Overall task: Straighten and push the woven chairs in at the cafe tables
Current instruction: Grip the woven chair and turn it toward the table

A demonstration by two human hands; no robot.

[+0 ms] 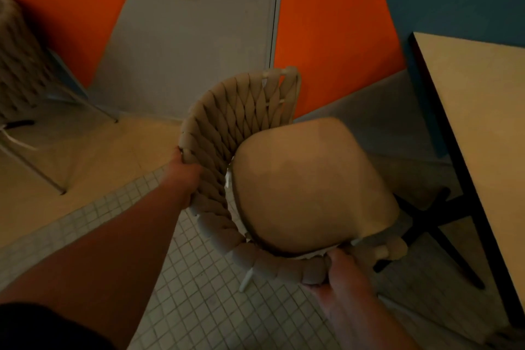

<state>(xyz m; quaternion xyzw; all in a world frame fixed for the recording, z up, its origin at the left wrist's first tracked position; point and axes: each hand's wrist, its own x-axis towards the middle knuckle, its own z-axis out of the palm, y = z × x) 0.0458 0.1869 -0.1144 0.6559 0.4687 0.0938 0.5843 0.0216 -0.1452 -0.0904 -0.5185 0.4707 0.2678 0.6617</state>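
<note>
A beige woven chair (241, 111) with a tan seat cushion (301, 185) stands in the middle of the head view, its open front turned toward the cafe table (480, 111) on the right. My left hand (184, 176) grips the outside of the curved woven backrest on its left. On the near end of the backrest rim, my right hand (346, 284) is closed around the weave. The chair sits beside the table's corner, angled to it, with its seat short of the table edge.
A second woven chair (20, 71) on thin metal legs stands at the far left. The table's dark cross-shaped base (434, 224) lies just right of the held chair. Orange, grey and blue wall panels close off the back. Small-tiled floor lies under me.
</note>
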